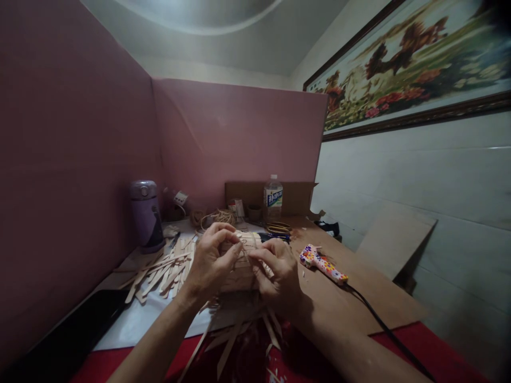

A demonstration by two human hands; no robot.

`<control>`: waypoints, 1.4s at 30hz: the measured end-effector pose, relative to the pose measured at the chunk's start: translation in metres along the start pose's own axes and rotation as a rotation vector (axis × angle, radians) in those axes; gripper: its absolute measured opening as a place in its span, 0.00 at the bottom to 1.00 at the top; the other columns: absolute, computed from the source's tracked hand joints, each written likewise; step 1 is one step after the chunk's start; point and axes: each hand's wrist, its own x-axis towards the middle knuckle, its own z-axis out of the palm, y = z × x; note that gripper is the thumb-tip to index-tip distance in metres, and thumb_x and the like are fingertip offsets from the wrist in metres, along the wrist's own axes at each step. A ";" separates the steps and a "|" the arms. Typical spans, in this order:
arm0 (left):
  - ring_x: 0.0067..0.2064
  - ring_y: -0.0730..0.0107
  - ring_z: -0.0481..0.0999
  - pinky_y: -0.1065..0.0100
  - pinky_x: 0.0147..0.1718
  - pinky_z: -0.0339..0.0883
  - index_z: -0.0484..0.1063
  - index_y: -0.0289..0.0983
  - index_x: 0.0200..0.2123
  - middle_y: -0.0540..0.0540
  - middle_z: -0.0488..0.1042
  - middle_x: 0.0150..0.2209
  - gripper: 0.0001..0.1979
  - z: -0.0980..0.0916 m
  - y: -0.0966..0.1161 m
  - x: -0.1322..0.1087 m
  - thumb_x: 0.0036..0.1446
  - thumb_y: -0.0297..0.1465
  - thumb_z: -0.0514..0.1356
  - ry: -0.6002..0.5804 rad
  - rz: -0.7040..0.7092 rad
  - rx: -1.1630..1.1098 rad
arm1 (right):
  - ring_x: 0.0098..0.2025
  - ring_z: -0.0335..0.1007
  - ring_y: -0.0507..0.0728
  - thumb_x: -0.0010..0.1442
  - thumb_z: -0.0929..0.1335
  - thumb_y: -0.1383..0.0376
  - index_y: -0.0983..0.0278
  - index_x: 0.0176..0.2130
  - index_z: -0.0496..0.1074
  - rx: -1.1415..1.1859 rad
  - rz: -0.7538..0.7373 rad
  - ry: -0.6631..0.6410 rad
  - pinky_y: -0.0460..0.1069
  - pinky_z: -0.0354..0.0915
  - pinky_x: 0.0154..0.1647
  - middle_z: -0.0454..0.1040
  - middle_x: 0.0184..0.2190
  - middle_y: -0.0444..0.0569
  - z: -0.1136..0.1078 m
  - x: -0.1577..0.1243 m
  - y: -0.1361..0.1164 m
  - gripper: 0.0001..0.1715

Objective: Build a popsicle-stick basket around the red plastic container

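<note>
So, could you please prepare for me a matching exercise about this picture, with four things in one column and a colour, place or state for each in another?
Things:
1. wooden piece
2. glue gun
3. flask
4. bottle

Descriptions:
A. purple, standing at the picture's left
B. flower-patterned, lying down
C. transparent, with a white cap
D. between the left hand and the right hand

Right pairs: 1-D, 2-B, 3-A, 4-C.

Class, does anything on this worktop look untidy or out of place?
Mildly: wooden sticks lie crisscrossed, not stacked, beside the left hand, and more strips stray over the red cloth at the front. The flower-patterned glue gun lies on its side. No spill shows.
</note>
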 end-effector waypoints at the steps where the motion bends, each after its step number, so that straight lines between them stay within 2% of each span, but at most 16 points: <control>1: 0.43 0.65 0.71 0.65 0.43 0.64 0.73 0.38 0.25 0.46 0.70 0.40 0.05 0.000 0.000 0.000 0.52 0.31 0.60 -0.010 -0.001 -0.003 | 0.35 0.61 0.56 0.57 0.65 0.72 0.61 0.35 0.73 -0.003 -0.008 0.005 0.52 0.59 0.36 0.66 0.31 0.47 0.001 0.000 0.000 0.09; 14: 0.44 0.63 0.70 0.61 0.45 0.62 0.75 0.39 0.26 0.45 0.71 0.40 0.05 0.001 0.000 -0.002 0.51 0.27 0.59 -0.035 0.039 -0.002 | 0.41 0.65 0.57 0.61 0.64 0.73 0.60 0.40 0.72 0.059 -0.062 0.001 0.54 0.62 0.41 0.72 0.37 0.48 0.000 0.001 -0.003 0.11; 23: 0.44 0.62 0.69 0.60 0.44 0.62 0.74 0.39 0.27 0.45 0.71 0.39 0.05 0.001 0.000 -0.002 0.54 0.28 0.59 -0.048 0.099 0.091 | 0.42 0.67 0.58 0.62 0.63 0.72 0.61 0.41 0.71 0.081 -0.033 0.021 0.55 0.65 0.43 0.74 0.39 0.50 0.000 0.002 0.000 0.10; 30: 0.44 0.63 0.69 0.61 0.44 0.62 0.74 0.39 0.28 0.46 0.72 0.39 0.04 0.001 -0.001 -0.002 0.54 0.26 0.61 -0.070 0.154 0.105 | 0.42 0.67 0.58 0.61 0.64 0.72 0.62 0.39 0.73 0.092 -0.004 0.062 0.55 0.67 0.42 0.72 0.38 0.51 0.001 0.003 -0.002 0.10; 36: 0.43 0.65 0.69 0.63 0.44 0.62 0.74 0.39 0.27 0.48 0.75 0.36 0.05 0.002 -0.006 -0.002 0.54 0.24 0.61 -0.048 0.227 0.078 | 0.46 0.66 0.59 0.60 0.63 0.74 0.61 0.43 0.72 0.179 -0.088 -0.035 0.57 0.66 0.47 0.74 0.42 0.50 -0.002 0.003 0.000 0.14; 42: 0.42 0.66 0.70 0.64 0.43 0.64 0.74 0.38 0.27 0.48 0.76 0.34 0.05 0.003 -0.006 -0.001 0.52 0.23 0.63 -0.037 0.205 -0.003 | 0.49 0.64 0.59 0.59 0.63 0.75 0.62 0.46 0.71 0.212 -0.105 -0.070 0.59 0.64 0.51 0.73 0.45 0.51 -0.005 0.002 0.002 0.18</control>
